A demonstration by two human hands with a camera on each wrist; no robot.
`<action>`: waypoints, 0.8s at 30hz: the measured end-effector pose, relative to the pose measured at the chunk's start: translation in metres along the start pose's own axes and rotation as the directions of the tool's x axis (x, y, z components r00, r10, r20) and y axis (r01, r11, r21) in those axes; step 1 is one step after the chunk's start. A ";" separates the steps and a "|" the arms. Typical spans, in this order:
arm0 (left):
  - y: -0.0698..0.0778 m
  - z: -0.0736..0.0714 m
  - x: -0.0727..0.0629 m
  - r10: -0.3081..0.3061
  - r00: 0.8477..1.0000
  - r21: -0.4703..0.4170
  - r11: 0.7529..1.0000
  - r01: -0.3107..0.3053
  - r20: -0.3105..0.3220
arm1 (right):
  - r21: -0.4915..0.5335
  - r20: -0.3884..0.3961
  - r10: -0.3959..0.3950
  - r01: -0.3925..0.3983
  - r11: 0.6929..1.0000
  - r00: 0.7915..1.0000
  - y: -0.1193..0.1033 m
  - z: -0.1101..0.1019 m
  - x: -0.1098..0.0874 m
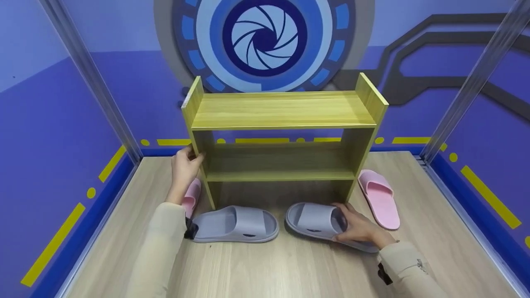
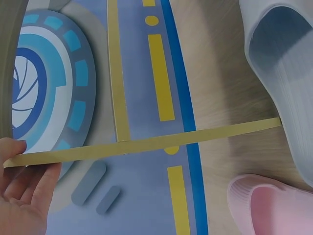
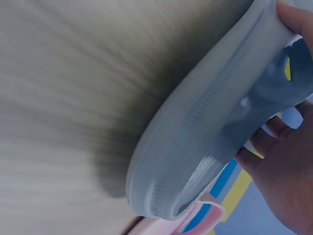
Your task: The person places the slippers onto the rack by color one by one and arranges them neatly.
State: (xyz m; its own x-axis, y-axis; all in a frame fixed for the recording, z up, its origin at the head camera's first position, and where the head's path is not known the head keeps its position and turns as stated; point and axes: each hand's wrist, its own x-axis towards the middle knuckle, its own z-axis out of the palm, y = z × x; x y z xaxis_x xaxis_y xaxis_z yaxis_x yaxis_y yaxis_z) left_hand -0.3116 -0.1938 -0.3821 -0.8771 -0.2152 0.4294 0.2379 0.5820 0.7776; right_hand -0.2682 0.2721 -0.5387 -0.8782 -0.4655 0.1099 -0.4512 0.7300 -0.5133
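A two-tier wooden shelf (image 1: 283, 109) stands in front of the back wall. My left hand (image 1: 186, 167) grips its left side panel, thumb on one face and fingers on the other; in the left wrist view the panel's thin edge (image 2: 161, 143) passes between them. My right hand (image 1: 360, 225) holds a grey slipper (image 1: 315, 216) around its sides near the strap, toe pointing left. Under its heel end, a dark shadow (image 3: 115, 171) shows in the right wrist view. Another grey slipper (image 1: 250, 222) lies before the shelf's left foot, toe pointing right.
A pink slipper (image 1: 381, 203) lies right of the shelf, and another pink slipper (image 1: 192, 194) sits on its left, partly behind my left forearm. Blue walls (image 1: 58, 124) and metal posts (image 1: 89, 70) enclose the wood-grain tabletop (image 1: 256, 269).
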 end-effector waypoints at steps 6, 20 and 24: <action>-0.001 0.000 0.000 0.016 1.000 0.021 1.000 -0.016 -0.013 | -0.021 -0.002 -0.055 0.055 0.998 0.999 -0.009 -0.012 0.000; -0.001 0.000 -0.001 0.005 1.000 -0.003 1.000 -0.005 -0.008 | -0.056 0.019 -0.078 0.079 0.995 0.997 -0.038 -0.048 -0.001; 0.000 -0.001 0.000 -0.005 1.000 -0.007 1.000 0.005 -0.002 | -0.085 0.003 -0.103 0.103 0.991 0.995 -0.043 -0.057 0.000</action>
State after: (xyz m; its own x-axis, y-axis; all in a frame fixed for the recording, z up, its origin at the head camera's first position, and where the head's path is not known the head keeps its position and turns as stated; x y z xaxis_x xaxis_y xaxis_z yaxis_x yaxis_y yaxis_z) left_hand -0.3109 -0.1943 -0.3821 -0.8772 -0.2199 0.4269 0.2366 0.5757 0.7827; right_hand -0.2579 0.2693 -0.4677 -0.8268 -0.5394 0.1596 -0.5507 0.7181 -0.4255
